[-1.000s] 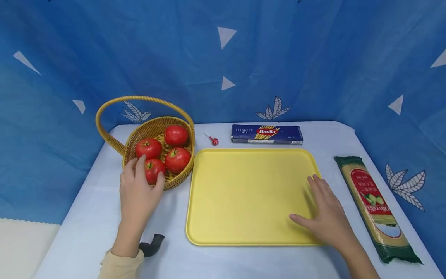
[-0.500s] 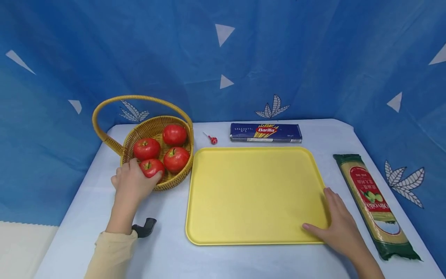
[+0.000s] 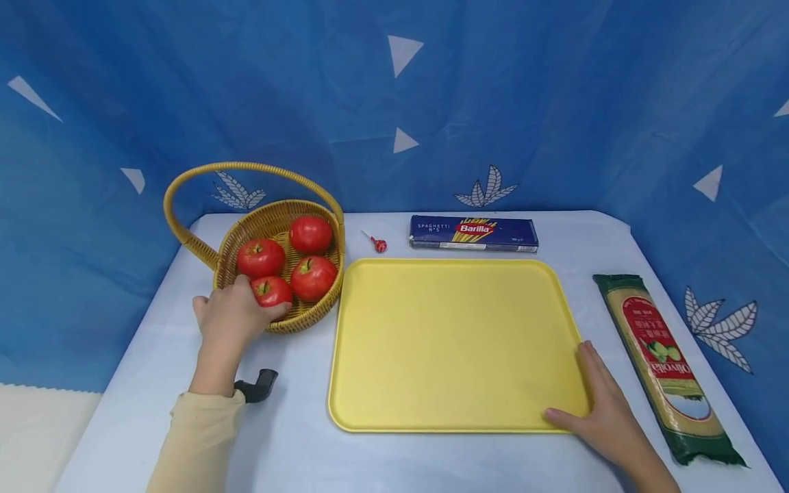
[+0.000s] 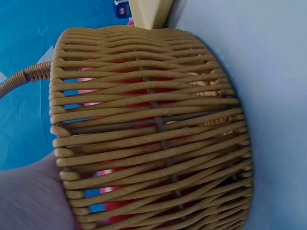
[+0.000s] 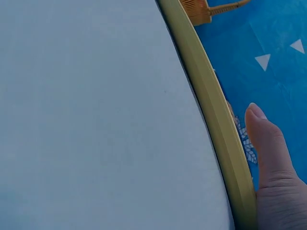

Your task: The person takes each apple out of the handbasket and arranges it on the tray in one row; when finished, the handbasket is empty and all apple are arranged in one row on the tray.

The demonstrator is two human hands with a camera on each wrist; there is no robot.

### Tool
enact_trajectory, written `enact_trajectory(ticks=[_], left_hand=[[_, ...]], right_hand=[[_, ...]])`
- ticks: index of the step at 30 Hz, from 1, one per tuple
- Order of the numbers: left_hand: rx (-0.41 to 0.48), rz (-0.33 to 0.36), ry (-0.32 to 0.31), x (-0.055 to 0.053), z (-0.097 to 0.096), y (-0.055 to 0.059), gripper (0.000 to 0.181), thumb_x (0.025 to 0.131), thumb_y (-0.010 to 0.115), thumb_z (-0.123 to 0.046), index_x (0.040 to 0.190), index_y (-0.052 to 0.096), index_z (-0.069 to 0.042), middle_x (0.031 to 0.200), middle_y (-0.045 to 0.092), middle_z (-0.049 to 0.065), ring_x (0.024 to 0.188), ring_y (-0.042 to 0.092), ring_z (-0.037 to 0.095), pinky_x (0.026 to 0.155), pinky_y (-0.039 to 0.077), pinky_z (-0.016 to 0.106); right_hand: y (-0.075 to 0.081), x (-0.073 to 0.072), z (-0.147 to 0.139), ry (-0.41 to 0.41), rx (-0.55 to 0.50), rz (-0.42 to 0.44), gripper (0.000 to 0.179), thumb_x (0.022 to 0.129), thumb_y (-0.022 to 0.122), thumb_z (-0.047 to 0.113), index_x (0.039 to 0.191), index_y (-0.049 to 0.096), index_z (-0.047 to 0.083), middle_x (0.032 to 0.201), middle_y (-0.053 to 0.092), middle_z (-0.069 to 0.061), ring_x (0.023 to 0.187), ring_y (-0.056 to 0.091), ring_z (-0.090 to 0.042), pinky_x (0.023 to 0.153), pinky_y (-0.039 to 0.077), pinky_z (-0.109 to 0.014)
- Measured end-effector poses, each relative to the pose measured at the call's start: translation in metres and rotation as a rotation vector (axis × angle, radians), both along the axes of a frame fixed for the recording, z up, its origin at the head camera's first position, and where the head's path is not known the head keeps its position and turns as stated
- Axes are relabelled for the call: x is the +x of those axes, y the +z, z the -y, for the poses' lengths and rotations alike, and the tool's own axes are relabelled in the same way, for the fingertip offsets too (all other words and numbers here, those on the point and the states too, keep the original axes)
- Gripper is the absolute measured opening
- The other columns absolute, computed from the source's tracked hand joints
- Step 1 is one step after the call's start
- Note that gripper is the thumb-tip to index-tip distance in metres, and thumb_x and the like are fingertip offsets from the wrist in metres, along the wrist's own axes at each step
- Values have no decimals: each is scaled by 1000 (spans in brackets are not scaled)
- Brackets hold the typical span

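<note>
Inside the round wicker basket (image 3: 308,318) lie several red apples. My left hand (image 3: 229,316) reaches over its near-left rim, thumb and index finger around the nearest apple (image 3: 272,292); the other fingers are mostly hidden. In the left wrist view the basket's woven wall (image 4: 153,129) fills the middle, and my hand passes over its rim at the lower left. On the right, my right hand (image 3: 610,414) lies at the near-right corner of the yellow tray (image 3: 456,342), fingers straight along its side edge and thumb over the corner.
A blue spaghetti box (image 3: 473,234) lies behind the tray, with a red lollipop (image 3: 379,245) to its left. A long green-ended pasta packet (image 3: 662,356) lies on the far right. Near my left wrist sits a black pipe-shaped object (image 3: 259,387). Blue cloth (image 3: 394,103) hangs behind.
My left hand has come down over the basket rim and closed in on the nearest apple. My right hand has moved right and nearer, from above the tray to its right edge.
</note>
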State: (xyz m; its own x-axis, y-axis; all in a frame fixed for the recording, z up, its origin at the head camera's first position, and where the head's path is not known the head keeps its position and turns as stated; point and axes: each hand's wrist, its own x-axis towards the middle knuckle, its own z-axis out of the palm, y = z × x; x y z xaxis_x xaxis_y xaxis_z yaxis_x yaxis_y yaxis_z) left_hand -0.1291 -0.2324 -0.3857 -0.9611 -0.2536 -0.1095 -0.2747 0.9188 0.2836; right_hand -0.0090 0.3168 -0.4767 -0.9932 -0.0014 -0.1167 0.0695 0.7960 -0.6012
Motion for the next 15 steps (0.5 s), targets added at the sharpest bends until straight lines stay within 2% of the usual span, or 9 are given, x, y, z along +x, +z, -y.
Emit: enact_trajectory(ticks=[6,10,15], left_hand=[[21,-65,1,1,1,-1,86,73,82,-48,127,51,12,116,59,36,104,52,50,86,30,60],[30,-109,-13,1,1,-3,87,72,83,-43,129,49,12,117,58,36,106,51,51,87,31,60],[48,-153,2,3,1,-5,88,71,82,-38,133,45,12,122,54,37,111,48,52,90,30,64]], right_hand=[[-2,3,-3,23,-42,-56,124,75,84,43,160,-2,18,167,-5,-18,150,0,-50,114,3,-73],[-2,4,-4,11,-40,-61,122,76,84,43,161,0,19,167,-4,-17,150,2,-52,113,4,-75],[-3,5,-3,1,-36,-52,119,76,83,44,161,3,20,167,-4,-15,149,3,-52,111,6,-77]])
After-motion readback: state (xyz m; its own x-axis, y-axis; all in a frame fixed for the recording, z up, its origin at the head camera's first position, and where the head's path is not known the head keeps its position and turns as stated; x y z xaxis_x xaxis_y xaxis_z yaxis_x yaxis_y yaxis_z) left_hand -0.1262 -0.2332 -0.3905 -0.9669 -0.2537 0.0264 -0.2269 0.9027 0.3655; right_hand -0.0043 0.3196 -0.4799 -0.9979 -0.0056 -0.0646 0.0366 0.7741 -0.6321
